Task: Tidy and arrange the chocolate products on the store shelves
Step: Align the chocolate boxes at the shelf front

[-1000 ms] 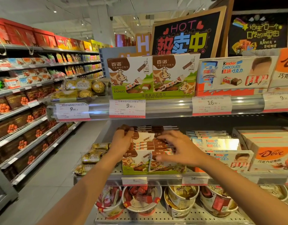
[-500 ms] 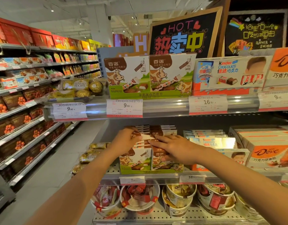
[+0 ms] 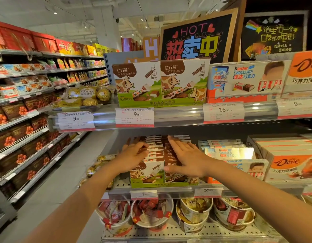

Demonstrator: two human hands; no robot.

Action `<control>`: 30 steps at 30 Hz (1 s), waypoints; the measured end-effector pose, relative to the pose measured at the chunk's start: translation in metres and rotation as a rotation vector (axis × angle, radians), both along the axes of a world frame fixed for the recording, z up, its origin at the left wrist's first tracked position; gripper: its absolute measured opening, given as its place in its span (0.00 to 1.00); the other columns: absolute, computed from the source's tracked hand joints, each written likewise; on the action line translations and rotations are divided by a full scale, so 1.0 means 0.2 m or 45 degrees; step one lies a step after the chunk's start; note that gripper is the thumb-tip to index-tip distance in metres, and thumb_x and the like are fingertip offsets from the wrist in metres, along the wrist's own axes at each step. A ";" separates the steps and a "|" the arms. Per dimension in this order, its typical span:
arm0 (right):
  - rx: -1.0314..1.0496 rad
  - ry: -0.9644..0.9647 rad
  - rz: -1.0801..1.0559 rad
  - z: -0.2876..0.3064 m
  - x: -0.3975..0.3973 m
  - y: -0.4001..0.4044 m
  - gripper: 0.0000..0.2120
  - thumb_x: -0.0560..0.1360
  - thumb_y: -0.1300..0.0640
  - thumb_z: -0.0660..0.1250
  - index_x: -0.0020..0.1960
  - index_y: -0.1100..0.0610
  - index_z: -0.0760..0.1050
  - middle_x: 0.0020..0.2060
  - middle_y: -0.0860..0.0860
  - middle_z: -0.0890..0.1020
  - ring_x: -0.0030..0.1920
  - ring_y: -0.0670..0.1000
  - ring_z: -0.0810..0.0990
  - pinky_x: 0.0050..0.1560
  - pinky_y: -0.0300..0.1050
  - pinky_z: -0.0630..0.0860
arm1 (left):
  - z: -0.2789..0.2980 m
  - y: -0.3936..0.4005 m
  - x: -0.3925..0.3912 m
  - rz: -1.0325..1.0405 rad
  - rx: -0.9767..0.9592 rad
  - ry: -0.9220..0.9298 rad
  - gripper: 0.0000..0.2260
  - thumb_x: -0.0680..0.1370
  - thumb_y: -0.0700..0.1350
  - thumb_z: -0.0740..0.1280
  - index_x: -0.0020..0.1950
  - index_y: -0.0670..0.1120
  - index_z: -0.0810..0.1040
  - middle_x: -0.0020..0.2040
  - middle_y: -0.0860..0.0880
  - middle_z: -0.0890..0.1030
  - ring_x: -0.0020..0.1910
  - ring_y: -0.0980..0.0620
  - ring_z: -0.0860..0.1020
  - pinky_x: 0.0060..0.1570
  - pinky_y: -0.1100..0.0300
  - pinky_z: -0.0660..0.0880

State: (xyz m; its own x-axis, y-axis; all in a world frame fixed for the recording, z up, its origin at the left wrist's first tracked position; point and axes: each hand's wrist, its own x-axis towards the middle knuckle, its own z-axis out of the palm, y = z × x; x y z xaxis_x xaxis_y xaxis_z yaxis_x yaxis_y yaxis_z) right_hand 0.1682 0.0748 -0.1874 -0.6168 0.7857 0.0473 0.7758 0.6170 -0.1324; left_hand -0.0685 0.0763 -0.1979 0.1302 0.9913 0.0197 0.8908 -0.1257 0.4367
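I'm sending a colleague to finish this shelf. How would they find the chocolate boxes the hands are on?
Below the HOT chalkboard sign, go to the middle shelf. The Bainuo cow-print boxes sit in a green tray, under the left hand and right hand. Ferrero Rocher packs lie left, Kinder boxes right; only these show cows.

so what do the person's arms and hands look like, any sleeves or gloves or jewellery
Both forearms are bare as far as the picture shows, with no sleeves in view. The left hand and right hand wear no gloves. No watch or bracelet shows on either wrist. Something small glints by a finger of the right hand, perhaps a ring, but it is too small to tell.
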 end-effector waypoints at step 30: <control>-0.550 -0.007 -0.059 0.14 0.11 0.34 0.49 0.66 0.50 0.77 0.75 0.56 0.49 0.68 0.52 0.68 0.69 0.52 0.66 0.69 0.47 0.65 | 0.22 0.12 0.12 -0.317 -0.416 0.245 0.48 0.68 0.54 0.75 0.77 0.47 0.48 0.72 0.50 0.63 0.69 0.51 0.66 0.62 0.64 0.63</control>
State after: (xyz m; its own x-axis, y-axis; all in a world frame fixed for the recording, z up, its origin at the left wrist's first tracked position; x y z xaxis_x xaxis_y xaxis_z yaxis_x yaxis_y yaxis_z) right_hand 0.1895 0.1427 -0.1600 -0.5800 0.7593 -0.2952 0.8026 0.4705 -0.3666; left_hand -0.0454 0.1002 -0.1541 0.3361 0.8797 -0.3365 0.9197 -0.2295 0.3187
